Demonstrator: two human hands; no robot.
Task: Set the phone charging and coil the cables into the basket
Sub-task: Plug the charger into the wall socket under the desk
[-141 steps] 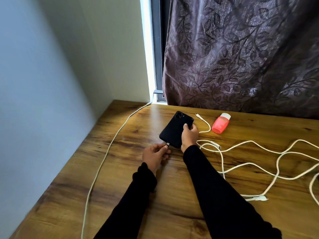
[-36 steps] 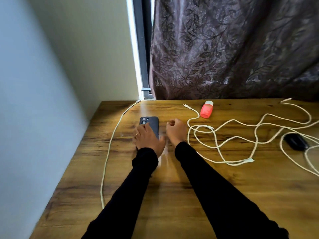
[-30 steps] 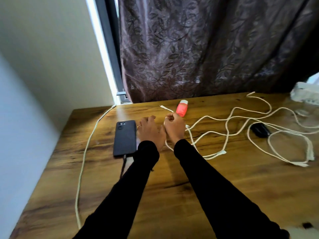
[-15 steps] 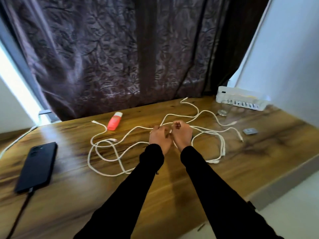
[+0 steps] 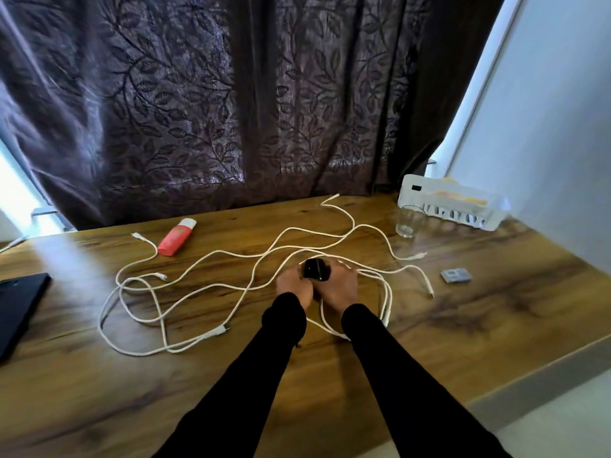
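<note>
A wooden table is filling the lower part of the frame, with a dark leaf-patterned curtain hanging behind it and a pale wall rising at the upper right. At the centre of the frame, the left hand and the right hand are meeting, both curling their fingers round a small black object that is sitting between them; what it is cannot be told. White cables are sprawling in loose loops across the table, spreading left of the hands and passing just beside and under them, with more strands trailing to the right. The phone is lying at the far left edge of the frame, well apart from both hands. The white basket is standing at the upper right of the table, against the wall, with a clear glass just in front of it. A red-and-white marker-like item is lying near the curtain, left of centre. A small grey square thing is resting to the right of the hands.
</note>
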